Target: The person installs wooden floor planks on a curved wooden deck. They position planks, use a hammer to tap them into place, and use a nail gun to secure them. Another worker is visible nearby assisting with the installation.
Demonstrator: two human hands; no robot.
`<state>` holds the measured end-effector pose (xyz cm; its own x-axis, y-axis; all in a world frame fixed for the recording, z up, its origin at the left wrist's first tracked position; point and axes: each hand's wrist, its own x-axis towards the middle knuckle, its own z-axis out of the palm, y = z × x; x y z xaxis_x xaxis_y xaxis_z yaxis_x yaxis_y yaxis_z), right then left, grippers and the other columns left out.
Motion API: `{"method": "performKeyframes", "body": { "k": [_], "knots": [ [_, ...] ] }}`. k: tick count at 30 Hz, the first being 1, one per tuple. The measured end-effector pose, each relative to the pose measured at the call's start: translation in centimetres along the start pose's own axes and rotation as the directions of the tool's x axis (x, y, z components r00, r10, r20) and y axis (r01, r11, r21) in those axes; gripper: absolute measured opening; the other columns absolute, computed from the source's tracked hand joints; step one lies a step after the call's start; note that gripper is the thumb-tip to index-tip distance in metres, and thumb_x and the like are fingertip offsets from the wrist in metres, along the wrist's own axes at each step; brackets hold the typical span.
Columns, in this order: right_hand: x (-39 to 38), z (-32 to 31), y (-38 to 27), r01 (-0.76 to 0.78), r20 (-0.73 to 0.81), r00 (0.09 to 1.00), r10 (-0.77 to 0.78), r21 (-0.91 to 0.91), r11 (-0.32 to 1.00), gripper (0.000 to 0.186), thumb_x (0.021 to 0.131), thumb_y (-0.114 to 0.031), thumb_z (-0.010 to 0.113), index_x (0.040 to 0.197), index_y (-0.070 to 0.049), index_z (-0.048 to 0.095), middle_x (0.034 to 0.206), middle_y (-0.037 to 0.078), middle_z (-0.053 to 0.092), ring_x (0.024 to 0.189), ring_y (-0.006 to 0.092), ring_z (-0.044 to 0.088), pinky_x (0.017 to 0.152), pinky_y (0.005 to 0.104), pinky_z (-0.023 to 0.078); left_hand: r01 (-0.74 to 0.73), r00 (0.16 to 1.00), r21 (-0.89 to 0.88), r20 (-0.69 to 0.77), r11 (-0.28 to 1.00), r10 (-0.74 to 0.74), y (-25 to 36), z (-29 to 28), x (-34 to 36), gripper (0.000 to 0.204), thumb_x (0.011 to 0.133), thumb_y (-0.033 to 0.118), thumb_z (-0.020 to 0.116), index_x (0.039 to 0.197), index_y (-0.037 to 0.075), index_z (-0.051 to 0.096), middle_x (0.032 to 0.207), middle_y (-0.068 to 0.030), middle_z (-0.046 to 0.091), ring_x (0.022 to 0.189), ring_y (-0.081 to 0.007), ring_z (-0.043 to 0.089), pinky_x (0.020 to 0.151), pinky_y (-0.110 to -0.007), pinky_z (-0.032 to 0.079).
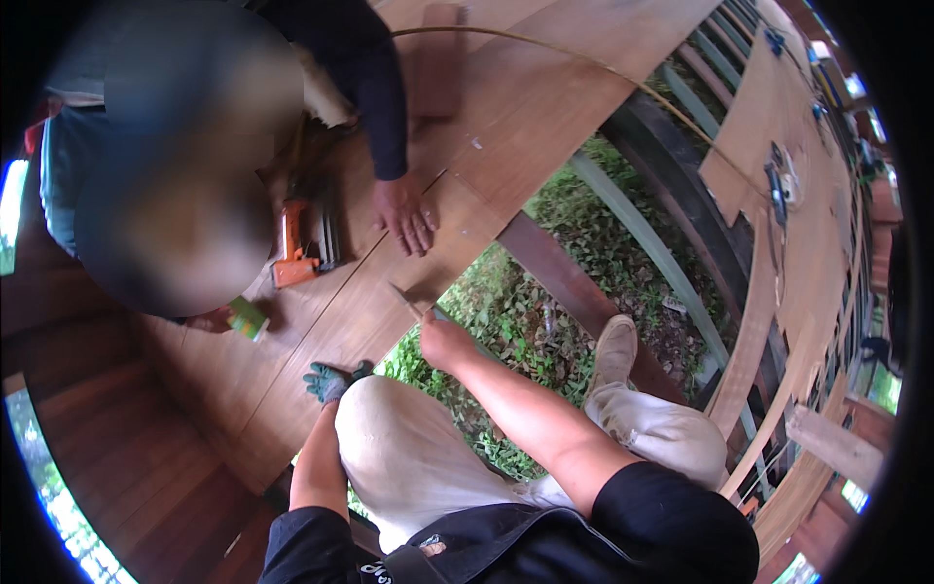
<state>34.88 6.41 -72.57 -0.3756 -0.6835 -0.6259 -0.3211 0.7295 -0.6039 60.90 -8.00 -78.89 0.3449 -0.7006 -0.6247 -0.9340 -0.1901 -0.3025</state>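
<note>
My left hand (332, 381), in a green and grey glove, rests with its fingers spread on the edge of the reddish-brown board floor (321, 336), beside my knee. My right hand (445, 343) is bare and closed round a slim, pointed tool (407, 301) whose exact kind I cannot make out. The tool's tip is over the board edge. Across from me, a co-worker's hand (401, 216) lies flat on the boards. Near the co-worker's other hand, mostly hidden, is a green container (248, 318). An orange and black nail gun (297, 255) lies between us.
Right of the boards, open joists (647, 238) span a gap above leafy ground (516, 321). My shoe (614, 353) is over this gap. A yellowish hose (584, 64) crosses the boards. Loose sheets (773, 117) and a corded power tool (778, 185) lie at far right.
</note>
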Motion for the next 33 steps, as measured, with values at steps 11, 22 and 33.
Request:
{"method": "performKeyframes", "body": {
  "k": [11,22,33],
  "knots": [
    [-3.1,-13.1,1.8,0.064,0.303,0.951,0.069,-0.407,0.911,0.025,0.085,-0.009,0.059,0.105,0.001,0.070,0.099,0.017,0.070,0.086,0.0287,0.067,0.075,0.0431,0.055,-0.089,0.995,-0.007,-0.040,0.996,0.089,3.7,0.6,0.8,0.074,0.101,0.052,0.034,0.158,0.016,0.004,0.162,-0.0262,-0.001,0.148,-0.0494,0.005,0.111,-0.068,0.022],
    [-21.5,-35.8,7.1,-0.405,-0.152,0.907,0.393,-0.569,0.716,0.029,0.081,-0.023,0.071,0.106,-0.007,0.069,0.081,0.014,0.071,0.061,0.0268,0.069,0.071,0.0430,0.055,-0.173,0.982,-0.011,-0.084,0.985,0.172,3.1,0.6,0.9,0.062,0.103,0.032,0.027,0.158,0.016,0.001,0.161,-0.0280,0.001,0.146,-0.0522,0.012,0.110,-0.065,0.025],
    [-20.2,-23.1,24.0,-0.455,-0.569,0.738,0.364,-0.022,0.890,0.034,0.072,-0.025,0.073,0.097,-0.001,0.068,0.084,0.022,0.070,0.081,0.0375,0.070,0.072,0.0475,0.054,-0.187,0.977,0.027,-0.096,0.982,0.189,3.0,0.7,0.1,0.098,0.089,0.053,0.054,0.157,0.009,-0.001,0.159,-0.0329,0.001,0.146,-0.0529,0.012,0.115,-0.059,0.021]
  ]
}}
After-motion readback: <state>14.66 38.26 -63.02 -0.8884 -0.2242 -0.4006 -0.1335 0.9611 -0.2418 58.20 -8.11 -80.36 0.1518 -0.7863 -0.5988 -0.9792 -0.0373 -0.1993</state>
